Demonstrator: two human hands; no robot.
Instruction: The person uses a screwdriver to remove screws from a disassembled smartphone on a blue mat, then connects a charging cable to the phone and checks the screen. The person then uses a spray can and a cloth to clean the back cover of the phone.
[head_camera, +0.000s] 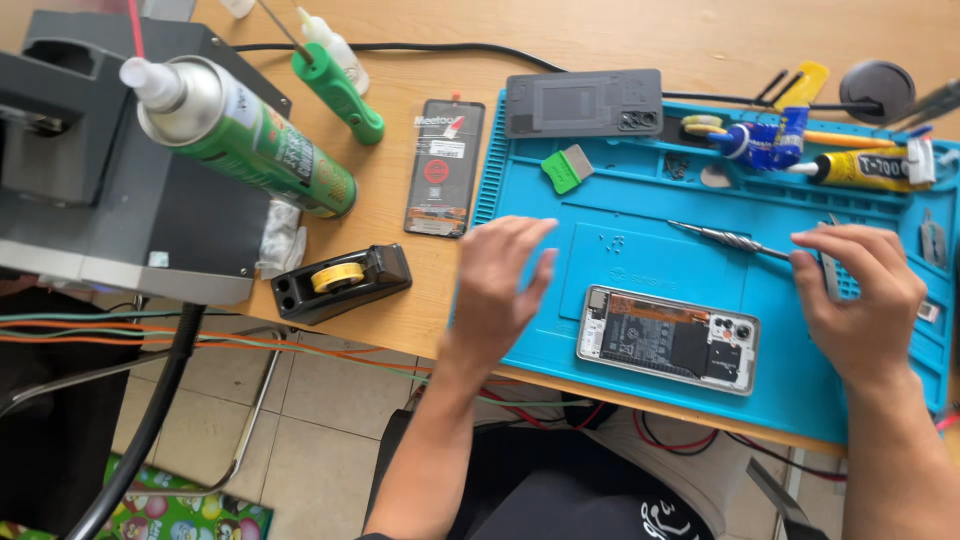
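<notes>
Left hand (500, 285) spread loose over blue mat (640, 215); right hand (860, 290) pinching screwdriver (728, 239) handle beside opened phone (668, 338). Risk: tip slipping, gouging exposed board.

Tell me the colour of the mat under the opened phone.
The mat is bright blue, clearest in the head view, with the opened phone lying on it.

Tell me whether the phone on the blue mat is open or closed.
Open. The phone lies flat on the mat with its back cover off, the circuit board and camera modules exposed. A separate cover lies at the mat's far edge.
</notes>
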